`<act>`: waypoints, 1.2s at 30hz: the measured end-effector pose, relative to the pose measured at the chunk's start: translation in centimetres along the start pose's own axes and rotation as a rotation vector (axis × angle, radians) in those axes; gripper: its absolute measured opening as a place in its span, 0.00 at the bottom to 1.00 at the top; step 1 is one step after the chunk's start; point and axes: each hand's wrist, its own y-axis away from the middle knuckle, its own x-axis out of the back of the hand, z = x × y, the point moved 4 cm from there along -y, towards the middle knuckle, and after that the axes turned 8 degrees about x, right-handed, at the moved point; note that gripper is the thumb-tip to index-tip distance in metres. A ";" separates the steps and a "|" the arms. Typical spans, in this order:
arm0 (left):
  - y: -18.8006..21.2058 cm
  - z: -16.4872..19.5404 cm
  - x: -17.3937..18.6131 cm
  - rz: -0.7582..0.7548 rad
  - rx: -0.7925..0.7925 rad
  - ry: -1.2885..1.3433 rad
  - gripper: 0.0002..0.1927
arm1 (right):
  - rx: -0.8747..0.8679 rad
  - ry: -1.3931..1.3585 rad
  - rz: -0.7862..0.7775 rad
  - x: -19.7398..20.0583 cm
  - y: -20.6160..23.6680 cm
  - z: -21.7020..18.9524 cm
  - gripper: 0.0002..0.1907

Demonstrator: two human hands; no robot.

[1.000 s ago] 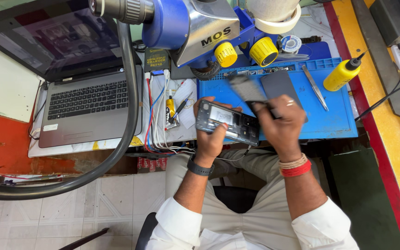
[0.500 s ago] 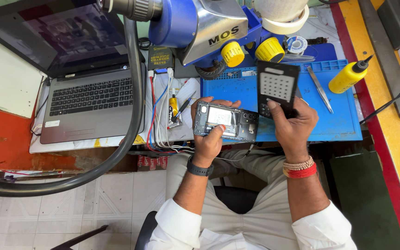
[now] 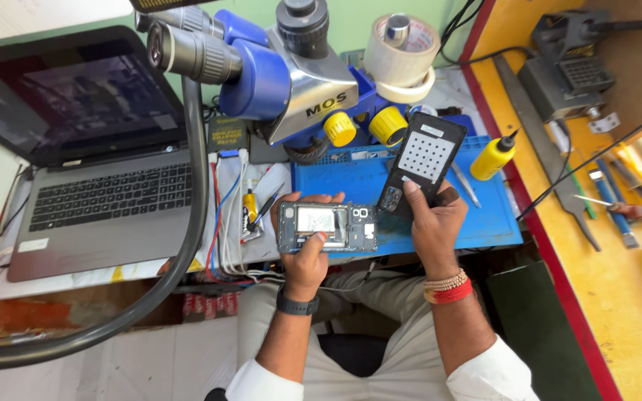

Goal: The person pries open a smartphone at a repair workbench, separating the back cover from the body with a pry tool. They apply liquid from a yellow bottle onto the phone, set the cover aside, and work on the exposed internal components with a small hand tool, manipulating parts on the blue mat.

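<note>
Left hand (image 3: pixel 307 256) fingers clamped around opened phone (image 3: pixel 327 226), palm up; right hand (image 3: pixel 432 223) grips back cover (image 3: pixel 423 162) upright.

Bright, even daylight-ish light, colours punchy. Strongest light far right edge, yellow bench (image 3: pixel 618 297) a bit washed out there. Soft short shadows only, darkest patch bottom centre under blue mat (image 3: pixel 351 178). Glare on laptop screen (image 3: pixel 76 96) upper left, dull reflections. Microscope (image 3: pixel 276 67) top centre huge, slightly soft, too close to lens. Wide-angle bend at edges, black hose (image 3: pixel 187 223) curving left. Hands pretty sharp, no motion blur.
</note>
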 end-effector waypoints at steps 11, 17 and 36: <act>0.3 0.5 0.7 0.030 -0.011 0.053 0.34 | 0.087 -0.056 0.020 -0.3 -0.1 -0.2 0.10; 0.6 1.3 1.5 0.022 -0.060 0.109 0.33 | 0.062 -0.269 0.181 0.6 -0.5 1.0 0.10; 0.9 1.2 1.2 0.097 -0.057 0.167 0.35 | 0.166 0.158 0.129 4.2 1.0 -8.7 0.16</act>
